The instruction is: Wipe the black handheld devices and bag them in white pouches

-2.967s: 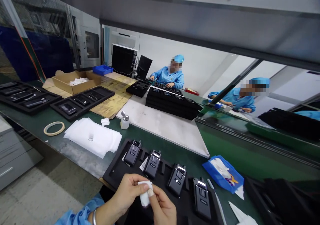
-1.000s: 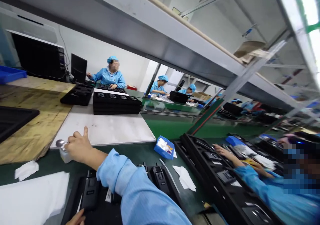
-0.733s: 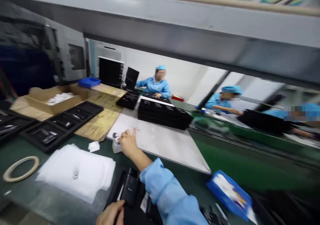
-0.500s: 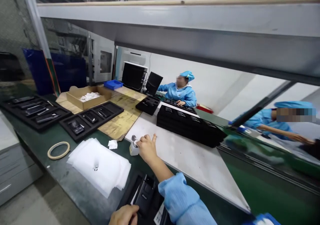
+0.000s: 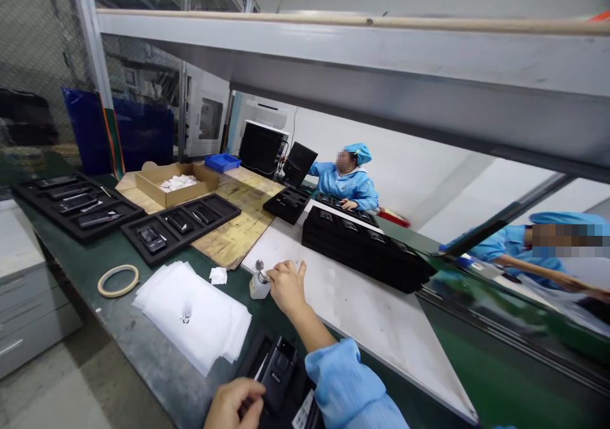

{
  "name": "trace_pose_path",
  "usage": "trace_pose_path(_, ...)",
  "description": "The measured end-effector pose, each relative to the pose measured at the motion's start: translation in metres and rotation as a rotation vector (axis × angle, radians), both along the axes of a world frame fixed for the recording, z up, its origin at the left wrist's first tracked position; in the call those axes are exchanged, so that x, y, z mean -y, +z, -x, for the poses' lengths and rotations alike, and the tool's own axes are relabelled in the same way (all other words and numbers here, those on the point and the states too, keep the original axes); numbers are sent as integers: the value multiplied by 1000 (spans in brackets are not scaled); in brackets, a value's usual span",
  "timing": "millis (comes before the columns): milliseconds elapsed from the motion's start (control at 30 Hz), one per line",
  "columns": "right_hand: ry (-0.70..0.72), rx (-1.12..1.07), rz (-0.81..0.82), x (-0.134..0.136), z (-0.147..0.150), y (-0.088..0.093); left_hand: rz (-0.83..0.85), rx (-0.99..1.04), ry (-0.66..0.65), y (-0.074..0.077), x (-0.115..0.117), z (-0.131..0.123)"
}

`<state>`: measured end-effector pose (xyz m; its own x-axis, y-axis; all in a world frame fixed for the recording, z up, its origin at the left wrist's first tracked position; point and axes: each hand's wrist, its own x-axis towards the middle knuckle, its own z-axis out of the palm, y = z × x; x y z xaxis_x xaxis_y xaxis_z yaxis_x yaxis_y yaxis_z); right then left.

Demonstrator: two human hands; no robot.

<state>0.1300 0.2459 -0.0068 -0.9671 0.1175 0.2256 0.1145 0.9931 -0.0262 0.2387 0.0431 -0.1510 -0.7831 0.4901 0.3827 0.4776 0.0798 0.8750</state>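
Note:
My left hand (image 5: pixel 234 403) is at the bottom, its fingers curled at the lower left edge of a black handheld device (image 5: pixel 276 378). Under the device is a black foam tray (image 5: pixel 252 356), partly hidden by my hand and right sleeve. A white slip shows along the device's left side, and a labelled piece (image 5: pixel 303 410) lies to its right. My right hand (image 5: pixel 288 287) reaches out beside a small whitish bottle (image 5: pixel 259 286) with a metal top. Its fingers are bent and apart, close to the bottle's right side; whether they touch it is unclear.
White sheets (image 5: pixel 190 314), a tape roll (image 5: pixel 118 281) and a folded white wipe (image 5: pixel 218 276) lie left. Beyond are foam trays (image 5: pixel 136 241) of devices and a cardboard box (image 5: pixel 178 195). A black tray stack (image 5: pixel 362 251) stands on a white board (image 5: pixel 362 314). Two co-workers sit across.
My right hand's fingers have drawn slightly off the bottle, so its neck shows more. My left hand stays at the device. The whole view has shifted a little.

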Motion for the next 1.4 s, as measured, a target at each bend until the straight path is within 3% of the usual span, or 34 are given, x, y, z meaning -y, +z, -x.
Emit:
trace_pose_path(67, -28, -22, 17, -1, -3, 2, -9, 125, 73, 22, -8, 33)
trace_pose_path(200, -47, -39, 42, -2, -6, 3, -35, 111, 243, 54, -46, 123)
trace_pose_path(300, -42, -40, 61, -4, -5, 0, -11, 93, 244, 58, -79, 174)
trace_pose_path(367, -35, -36, 71, -5, -4, -3, 8, 87, 193, 55, -94, 190)
trace_pose_path(567, -9, -25, 93, -10, -2, -8, -6, 56, 93, 44, -102, 194)
trace_pose_path(833, -3, -17, 105, -13, -1, -10, -76, 53, 101, 30, -106, 194)
trace_pose_path(1133, 9, -21, 121, -11, -3, -13, -105, 58, 71, 35, -105, 186)
trace_pose_path(1400, 20, -16, 104, -10, -3, -11, -140, 48, 74, 30, -106, 186)
